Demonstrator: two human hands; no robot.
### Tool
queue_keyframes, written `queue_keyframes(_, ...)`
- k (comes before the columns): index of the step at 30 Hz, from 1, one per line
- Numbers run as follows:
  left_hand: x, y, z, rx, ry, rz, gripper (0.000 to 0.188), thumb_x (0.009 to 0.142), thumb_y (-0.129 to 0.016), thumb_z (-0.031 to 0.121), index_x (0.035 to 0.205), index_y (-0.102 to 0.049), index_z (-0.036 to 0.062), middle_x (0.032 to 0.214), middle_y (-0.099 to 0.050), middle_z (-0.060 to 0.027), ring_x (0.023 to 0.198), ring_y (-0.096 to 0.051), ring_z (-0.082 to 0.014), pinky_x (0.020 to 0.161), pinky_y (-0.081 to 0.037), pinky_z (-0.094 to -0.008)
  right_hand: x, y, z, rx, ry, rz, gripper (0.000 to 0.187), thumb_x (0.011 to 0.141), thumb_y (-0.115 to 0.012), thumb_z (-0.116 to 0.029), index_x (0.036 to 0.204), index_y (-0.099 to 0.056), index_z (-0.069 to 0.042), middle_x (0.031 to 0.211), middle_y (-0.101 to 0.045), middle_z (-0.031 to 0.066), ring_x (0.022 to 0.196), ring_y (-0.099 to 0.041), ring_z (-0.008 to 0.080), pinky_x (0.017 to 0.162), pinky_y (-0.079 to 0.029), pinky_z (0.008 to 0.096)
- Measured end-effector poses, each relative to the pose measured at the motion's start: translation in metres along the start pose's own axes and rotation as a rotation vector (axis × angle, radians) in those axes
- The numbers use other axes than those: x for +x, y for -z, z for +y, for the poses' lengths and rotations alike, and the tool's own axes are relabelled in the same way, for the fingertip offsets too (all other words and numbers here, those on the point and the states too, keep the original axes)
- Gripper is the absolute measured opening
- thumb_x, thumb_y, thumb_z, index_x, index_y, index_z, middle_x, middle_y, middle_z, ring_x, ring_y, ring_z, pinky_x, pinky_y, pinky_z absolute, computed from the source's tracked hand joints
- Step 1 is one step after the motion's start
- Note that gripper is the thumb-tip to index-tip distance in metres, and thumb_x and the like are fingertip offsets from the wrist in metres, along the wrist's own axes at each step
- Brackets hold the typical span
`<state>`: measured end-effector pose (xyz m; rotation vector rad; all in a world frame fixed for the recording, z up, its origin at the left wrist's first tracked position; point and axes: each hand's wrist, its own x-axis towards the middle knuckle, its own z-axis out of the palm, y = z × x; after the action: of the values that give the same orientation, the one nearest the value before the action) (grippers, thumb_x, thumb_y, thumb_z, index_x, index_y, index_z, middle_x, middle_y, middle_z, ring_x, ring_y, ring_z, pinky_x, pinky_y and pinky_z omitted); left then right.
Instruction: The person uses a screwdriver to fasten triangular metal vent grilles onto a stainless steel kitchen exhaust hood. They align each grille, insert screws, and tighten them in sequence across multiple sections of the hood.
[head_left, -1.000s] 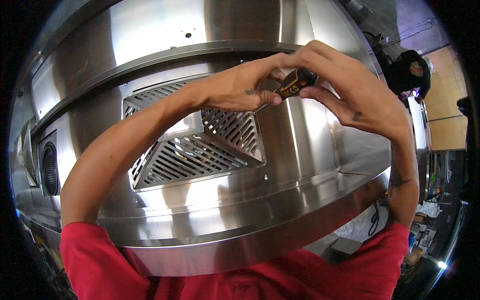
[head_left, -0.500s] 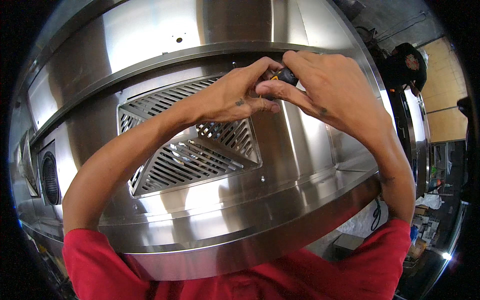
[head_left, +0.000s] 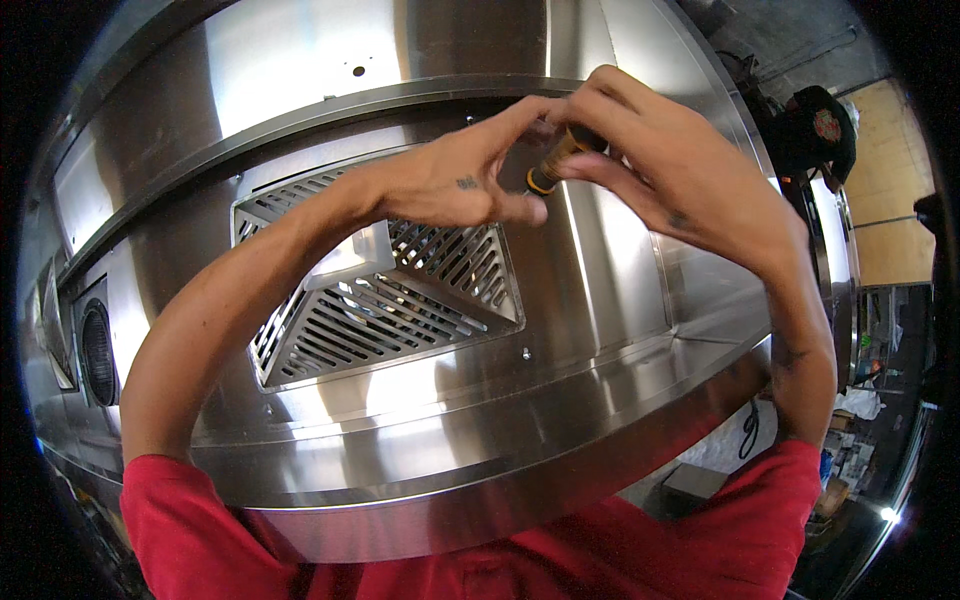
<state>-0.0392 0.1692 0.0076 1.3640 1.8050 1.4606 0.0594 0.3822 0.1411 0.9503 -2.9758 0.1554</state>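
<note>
My right hand (head_left: 680, 170) is closed round a screwdriver (head_left: 550, 172) with a dark handle and a yellow ring, its narrow end pointing down and left. My left hand (head_left: 460, 170) is beside it, thumb stretched out below and index finger reaching the right hand's fingers. A gap shows between that thumb and finger, and its other fingers are partly hidden. Both hands are over a brushed stainless-steel panel (head_left: 590, 270), near its raised far rim. Below the left forearm is a slotted square metal grille (head_left: 380, 320) set into the panel.
A small bolt (head_left: 526, 354) stands up near the grille's lower right corner. A round dark vent (head_left: 97, 350) is at the far left. The panel's curved near edge (head_left: 400, 530) runs before my body. At right, a person in a dark cap (head_left: 825, 125) is nearby.
The screwdriver has turned from mostly covered to tilted down-left, showing more of its length. My right hand has risen and shifted slightly right; my left hand has moved slightly left, its thumb lower.
</note>
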Motion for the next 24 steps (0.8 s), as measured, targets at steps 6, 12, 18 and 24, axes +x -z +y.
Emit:
queue_keyframes(6, 0.004, 0.005, -0.004, -0.023, -0.037, 0.022, 0.082, 0.096, -0.083, 0.039, 0.158, -0.039, 0.0081, 0.143, -0.061, -0.0232, 0.13, -0.063, -0.0342, 0.107, -0.053, -0.0466, 0.003, -0.003, 0.008, 0.091, 0.133, 0.134, 0.042, 0.105, -0.068, -0.043, 0.117, -0.06, -0.003, 0.101, -0.068, 0.0196, 0.093, -0.069, 0.042, 0.078, -0.054, 0.049)
queue_keyframes(12, 0.001, -0.003, 0.022, 0.028, 0.061, -0.021, 0.075, 0.098, -0.078, 0.029, 0.157, -0.039, 0.0035, 0.139, -0.065, -0.0237, 0.133, -0.062, -0.0353, 0.111, -0.051, -0.0522, 0.007, 0.0, -0.007, -0.098, -0.15, -0.074, 0.05, 0.101, -0.072, -0.044, 0.132, -0.061, -0.007, 0.119, -0.066, 0.0182, 0.102, -0.068, 0.0391, 0.086, -0.054, 0.0481)
queue_keyframes(18, 0.002, -0.006, 0.002, 0.133, -0.054, 0.022, 0.08, 0.096, -0.083, 0.036, 0.155, -0.039, 0.0036, 0.13, -0.069, -0.0217, 0.128, -0.066, -0.0386, 0.113, -0.051, -0.0544, -0.001, 0.004, -0.001, -0.046, 0.01, -0.005, 0.046, 0.1, -0.073, -0.041, 0.131, -0.063, -0.008, 0.12, -0.062, 0.0153, 0.09, -0.066, 0.0356, 0.079, -0.053, 0.0464)
queue_keyframes(24, 0.003, -0.001, 0.007, 0.048, 0.027, -0.01, 0.065, 0.103, -0.073, 0.025, 0.155, -0.04, 0.0068, 0.133, -0.067, -0.0221, 0.112, -0.07, -0.0304, 0.091, -0.057, -0.0476, 0.0, 0.002, -0.001, -0.118, 0.07, 0.067, 0.043, 0.106, -0.063, -0.046, 0.11, -0.064, -0.003, 0.094, -0.071, 0.0192, 0.087, -0.071, 0.0423, 0.075, -0.056, 0.0514)
